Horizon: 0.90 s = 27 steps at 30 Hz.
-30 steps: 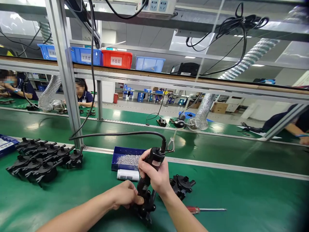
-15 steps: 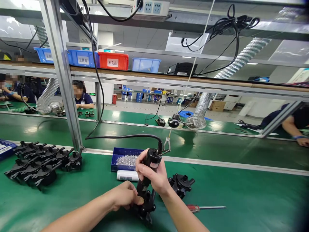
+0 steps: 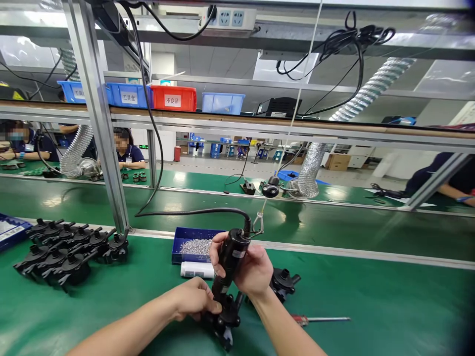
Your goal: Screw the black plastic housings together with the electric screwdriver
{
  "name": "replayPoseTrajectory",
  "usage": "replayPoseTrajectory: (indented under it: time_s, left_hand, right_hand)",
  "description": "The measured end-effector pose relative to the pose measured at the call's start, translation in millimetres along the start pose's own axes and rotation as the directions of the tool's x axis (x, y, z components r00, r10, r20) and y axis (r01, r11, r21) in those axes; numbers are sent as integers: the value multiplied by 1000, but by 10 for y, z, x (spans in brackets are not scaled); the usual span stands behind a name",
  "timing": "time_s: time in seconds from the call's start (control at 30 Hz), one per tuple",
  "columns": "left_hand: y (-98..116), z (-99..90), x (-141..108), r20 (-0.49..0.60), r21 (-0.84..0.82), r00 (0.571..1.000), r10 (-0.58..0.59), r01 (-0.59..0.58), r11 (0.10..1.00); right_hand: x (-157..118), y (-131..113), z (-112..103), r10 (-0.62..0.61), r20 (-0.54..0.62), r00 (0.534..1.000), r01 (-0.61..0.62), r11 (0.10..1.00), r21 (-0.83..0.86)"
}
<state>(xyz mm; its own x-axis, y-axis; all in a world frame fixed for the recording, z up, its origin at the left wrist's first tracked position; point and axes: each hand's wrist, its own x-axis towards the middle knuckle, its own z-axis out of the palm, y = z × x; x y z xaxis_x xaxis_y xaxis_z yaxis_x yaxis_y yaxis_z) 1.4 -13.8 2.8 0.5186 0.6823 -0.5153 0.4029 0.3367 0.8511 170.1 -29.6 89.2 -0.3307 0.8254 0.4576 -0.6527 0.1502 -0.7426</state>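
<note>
My right hand (image 3: 252, 267) is wrapped round a black electric screwdriver (image 3: 230, 257), which stands nearly upright, slightly tilted. Its lower end meets a black plastic part (image 3: 228, 321) on the green table. Closed fingers of my left hand (image 3: 196, 299) grip that part at its left side, beside the tool's tip. The tip itself is hidden. A cable and a hanging hook join the top of the screwdriver. Behind my hands are a blue tray of small screws (image 3: 195, 247) and a white cylinder (image 3: 196, 270).
Several black parts (image 3: 70, 247) stand in rows at the left; another (image 3: 284, 282) sits right of my right hand. A screwdriver with a red handle (image 3: 302, 320) lies at the right. A metal post (image 3: 102, 118) rises at the left. People sit beyond the bench.
My right thumb has shifted from the front of the electric screwdriver, and the palm is more open behind it. The view has moved slightly. My left hand stays on the part.
</note>
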Motion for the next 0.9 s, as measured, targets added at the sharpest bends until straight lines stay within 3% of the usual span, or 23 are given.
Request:
replayPoseTrajectory:
  time_s: [0.1, 0.27, 0.57, 0.77, 0.9]
  left_hand:
    - [15, 0, -7, 13, -8, 1000, -11, 11, 1000]
    - [57, 5, -37, 25, -4, 999, -31, 31, 1000]
    - [103, 3, -69, 41, 7, 998, -38, 38, 999]
    - [126, 9, -119, -9, 6, 998, -58, 58, 998]
    - [181, -7, -100, 22, 30, 995, -94, 93, 995]
  right_hand:
    - [-11, 25, -20, -31, -63, 998, 31, 1000, 0]
    - [-10, 68, -26, -41, -26, 999, 42, 999, 32]
    - [-24, 118, 111, -222, 1, 975, 217, 950, -225]
    - [13, 156, 62, -264, -25, 964, 251, 941, -227]
    - [15, 157, 113, -265, -17, 964, 254, 941, -226]
